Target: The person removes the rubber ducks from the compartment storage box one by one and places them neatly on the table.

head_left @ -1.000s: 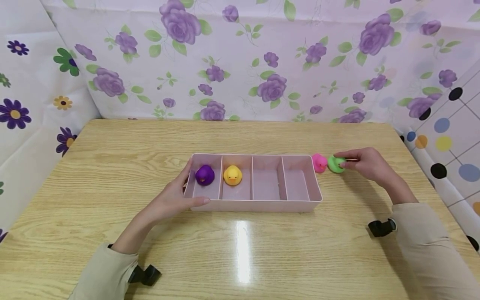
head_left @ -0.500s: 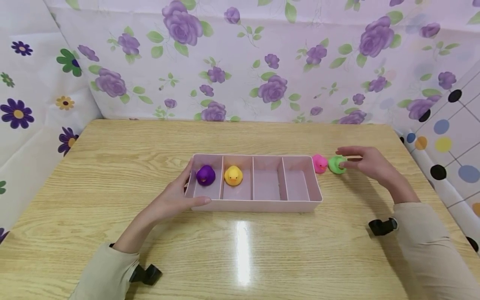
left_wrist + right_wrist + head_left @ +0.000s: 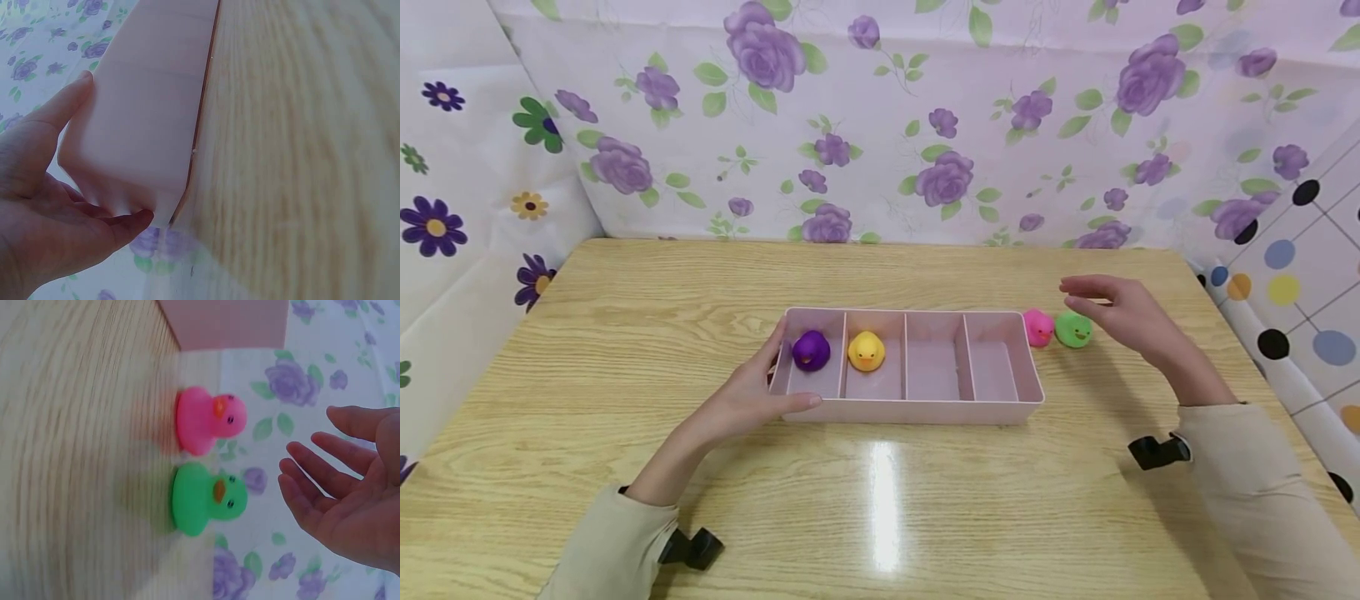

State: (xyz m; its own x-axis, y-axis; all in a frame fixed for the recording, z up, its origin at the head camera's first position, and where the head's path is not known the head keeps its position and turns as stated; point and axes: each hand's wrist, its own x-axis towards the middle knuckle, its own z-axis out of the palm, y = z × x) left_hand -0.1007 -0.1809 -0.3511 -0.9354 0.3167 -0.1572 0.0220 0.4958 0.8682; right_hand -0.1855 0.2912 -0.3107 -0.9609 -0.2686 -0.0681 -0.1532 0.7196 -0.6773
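A pink box (image 3: 917,412) with a row of compartments stands on the table. My left hand (image 3: 747,396) grips its left end, thumb along the front wall and fingers round the end wall (image 3: 140,112). A purple rubber duck (image 3: 811,351) sits in the leftmost compartment, a yellow one (image 3: 867,352) in the one beside it. Just right of the box, a pink rubber duck (image 3: 1040,328) and a green rubber duck (image 3: 1073,330) sit side by side on the tabletop. Above and right of the green duck hovers my right hand (image 3: 1123,312), holding nothing, fingers loosely bent.
The wooden table (image 3: 662,292) reaches back to a flower-patterned sheet (image 3: 880,125). Another sheet with coloured dots (image 3: 1300,275) runs along the right side. The two right-hand compartments of the box hold no duck.
My right hand has let go of the green duck and lifted up and away from it; the duck stays beside the pink one. The left hand keeps its grip on the box.
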